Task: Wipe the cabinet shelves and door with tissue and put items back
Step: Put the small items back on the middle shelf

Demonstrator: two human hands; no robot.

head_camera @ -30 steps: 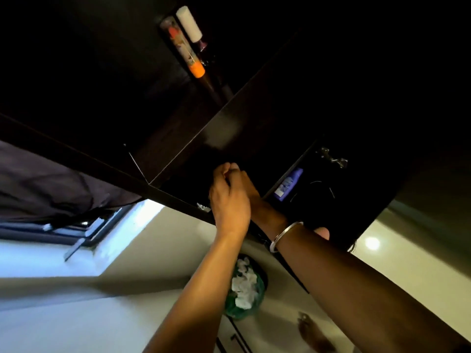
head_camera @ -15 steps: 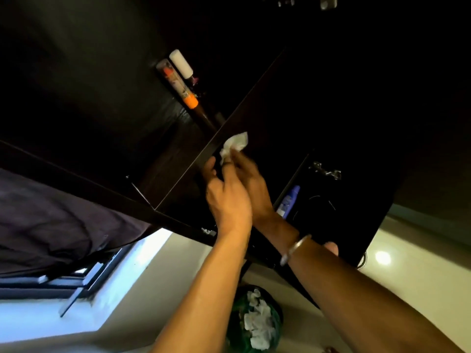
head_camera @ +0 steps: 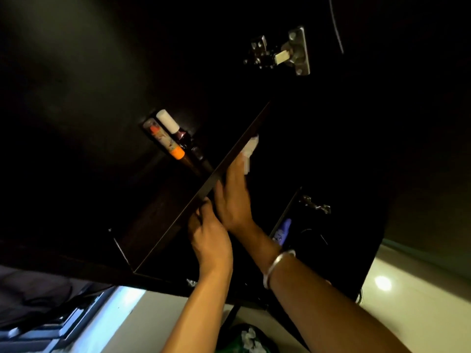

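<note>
Overhead, inside a dark cabinet (head_camera: 76, 103) seen from below, both hands work at the front edge of a shelf (head_camera: 211, 178) that runs diagonally from 7 o'clock to 1 o'clock. The right hand (head_camera: 233, 197), with a metal bangle (head_camera: 277, 263) on its wrist, reaches up with fingers extended and presses a white tissue (head_camera: 251, 149) against the shelf edge; the tissue sits at the fingertips, toward 1 o'clock from the hand. Whether the thumb pinches the tissue cannot be told. The left hand (head_camera: 210, 240) lies just below, at 7 o'clock from the right hand, its fingers touching the shelf edge and holding nothing. At 10 o'clock from the tissue, a tube with an orange cap (head_camera: 165, 140) and a white-capped bottle (head_camera: 169, 122) stand together on the shelf. A steel hinge (head_camera: 280, 53) is mounted at 12 o'clock. A purple bottle (head_camera: 281, 230) rests in the lower compartment at 3 o'clock from the left hand. A green bin with crumpled tissues (head_camera: 248, 338) lies at 6 o'clock.
</note>
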